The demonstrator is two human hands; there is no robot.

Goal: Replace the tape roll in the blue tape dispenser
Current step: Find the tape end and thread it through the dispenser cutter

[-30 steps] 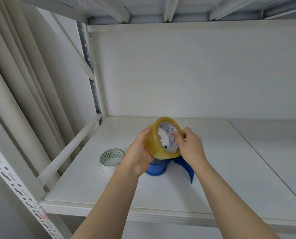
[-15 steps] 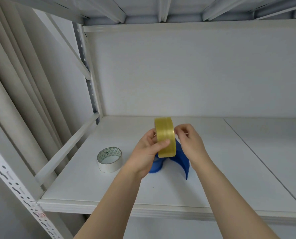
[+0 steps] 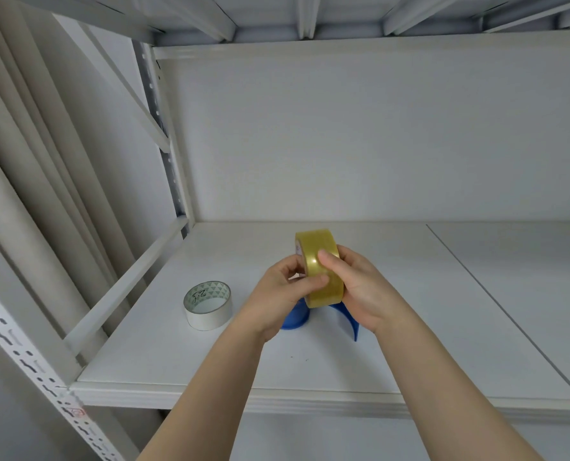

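A yellowish clear tape roll (image 3: pixel 320 251) stands on edge above the shelf, held between both hands. My left hand (image 3: pixel 285 297) grips its left side, the thumb laid across the tape's outer band. My right hand (image 3: pixel 356 287) grips the right side, with a fingertip on the band. Below and behind them sits the blue tape dispenser (image 3: pixel 295 319), mostly hidden; its curved blue tail (image 3: pixel 351 322) shows under my right hand.
A white tape roll (image 3: pixel 207 304) with a patterned core lies flat on the white shelf (image 3: pixel 443 327), left of the dispenser. Metal uprights and a diagonal brace close the left side; another shelf is overhead. The shelf's front edge runs just below my forearms.
The yellowish roll turned from facing me with its hole to edge-on. My right hand shifted from the core to the outer band.
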